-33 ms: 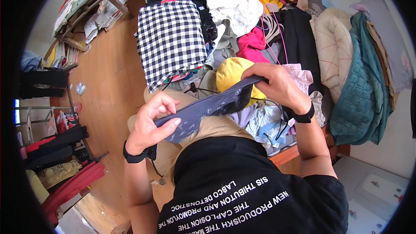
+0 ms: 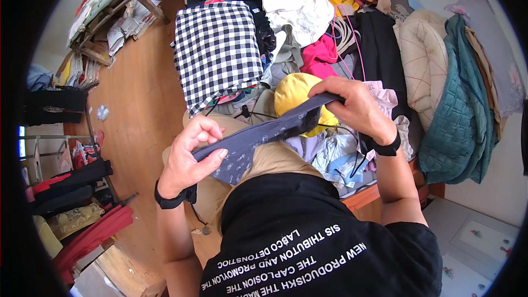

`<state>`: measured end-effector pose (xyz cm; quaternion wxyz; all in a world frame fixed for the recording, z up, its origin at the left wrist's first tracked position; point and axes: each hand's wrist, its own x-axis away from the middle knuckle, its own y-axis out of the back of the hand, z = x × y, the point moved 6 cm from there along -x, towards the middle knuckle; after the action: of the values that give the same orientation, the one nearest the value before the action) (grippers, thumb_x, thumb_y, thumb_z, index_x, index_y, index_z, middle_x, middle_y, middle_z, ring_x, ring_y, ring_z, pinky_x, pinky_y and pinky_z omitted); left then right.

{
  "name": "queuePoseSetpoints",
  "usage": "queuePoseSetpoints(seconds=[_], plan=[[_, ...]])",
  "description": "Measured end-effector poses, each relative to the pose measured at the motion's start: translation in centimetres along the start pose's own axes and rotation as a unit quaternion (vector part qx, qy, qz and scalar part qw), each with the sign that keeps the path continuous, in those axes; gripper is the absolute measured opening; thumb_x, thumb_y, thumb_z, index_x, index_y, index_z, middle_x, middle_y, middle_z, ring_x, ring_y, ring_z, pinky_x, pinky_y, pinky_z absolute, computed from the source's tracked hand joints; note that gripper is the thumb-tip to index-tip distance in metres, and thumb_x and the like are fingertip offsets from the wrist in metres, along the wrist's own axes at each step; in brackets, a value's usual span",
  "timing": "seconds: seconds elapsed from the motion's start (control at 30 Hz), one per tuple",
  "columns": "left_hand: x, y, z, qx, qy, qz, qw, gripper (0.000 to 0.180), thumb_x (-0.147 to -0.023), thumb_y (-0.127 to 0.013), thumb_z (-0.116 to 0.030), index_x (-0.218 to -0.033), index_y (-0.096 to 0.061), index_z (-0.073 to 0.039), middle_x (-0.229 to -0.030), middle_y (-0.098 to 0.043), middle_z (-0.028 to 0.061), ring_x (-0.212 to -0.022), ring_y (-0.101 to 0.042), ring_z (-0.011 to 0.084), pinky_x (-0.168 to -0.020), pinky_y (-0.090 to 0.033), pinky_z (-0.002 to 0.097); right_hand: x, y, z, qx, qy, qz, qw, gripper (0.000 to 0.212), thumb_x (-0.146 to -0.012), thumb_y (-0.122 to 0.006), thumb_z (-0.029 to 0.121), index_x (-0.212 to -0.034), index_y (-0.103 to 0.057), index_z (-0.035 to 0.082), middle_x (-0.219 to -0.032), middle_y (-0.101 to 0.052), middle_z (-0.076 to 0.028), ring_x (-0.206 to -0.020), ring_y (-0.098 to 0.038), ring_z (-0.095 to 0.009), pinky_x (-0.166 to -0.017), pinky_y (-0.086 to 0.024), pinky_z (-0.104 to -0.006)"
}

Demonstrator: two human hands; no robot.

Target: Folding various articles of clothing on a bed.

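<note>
A dark grey cloth (image 2: 250, 140) with a light print is held up between two hands, in front of the black shirt (image 2: 275, 209) and over the tan trousers (image 2: 278, 159). By the left hand (image 2: 184, 159), one end is pinched in a narrow grip, with the thumb laid along the near side. By the right hand (image 2: 357, 104), the other end is held, also in a closed grip; the cloth is slanted upward from left to right. Just beyond it, a yellow hat (image 2: 294, 93) is partly covered. Pale blue clothes (image 2: 338, 154) are heaped below the right hand. Farther off, a black-and-white checked cloth (image 2: 217, 49) is seen folded at the left, with white clothes (image 2: 300, 11) beside it. At the right, a cream quilt (image 2: 421, 49) is set next to a teal quilted cover (image 2: 459, 104).
</note>
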<state>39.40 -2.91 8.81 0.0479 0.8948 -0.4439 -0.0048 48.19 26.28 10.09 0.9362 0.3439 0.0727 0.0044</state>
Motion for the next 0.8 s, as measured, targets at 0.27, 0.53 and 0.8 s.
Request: queuePoseSetpoints(seconds=[0.27,0.53,0.8], plan=[[-0.1,1.7,1.2,-0.178,0.091,-0.108,0.974,0.019,-0.096,-0.059,-0.002,-0.115,-0.055,-0.003,-0.084,-0.057,-0.0054,-0.073,-0.05,0.0016,-0.067,-0.041,0.0185,0.2,1.4,-1.1,-0.057,-0.124,-0.111,0.984,0.016,-0.09,-0.064,0.007,-0.103,-0.066,-0.001,-0.085,-0.066,-0.005,-0.08,-0.06,-0.01,-0.072,-0.049,-0.0266],[-2.0,-3.5,2.0,0.183,0.119,-0.067,0.974,0.006,-0.102,-0.054,-0.009,-0.107,-0.052,-0.007,-0.087,-0.059,-0.0037,-0.08,-0.055,0.0008,-0.071,-0.045,0.0187,-0.6,-4.7,-0.5,-0.394,-0.121,-0.084,0.907,0.01,-0.101,-0.061,0.012,-0.105,-0.057,0.005,-0.087,-0.059,0.006,-0.081,-0.054,0.0,-0.07,-0.044,-0.0165],[-3.7,-5.8,-1.8,0.229,0.075,-0.02,0.97,0.026,-0.103,-0.056,-0.017,-0.125,-0.05,-0.004,-0.112,-0.062,0.0053,-0.1,-0.06,0.011,-0.085,-0.052,0.0276,-1.4,-5.2,4.4,-0.123,0.037,-0.082,0.988,0.044,-0.082,-0.081,0.015,-0.116,-0.055,0.004,-0.098,-0.062,-0.011,-0.09,-0.063,-0.023,-0.08,-0.049,-0.033]])
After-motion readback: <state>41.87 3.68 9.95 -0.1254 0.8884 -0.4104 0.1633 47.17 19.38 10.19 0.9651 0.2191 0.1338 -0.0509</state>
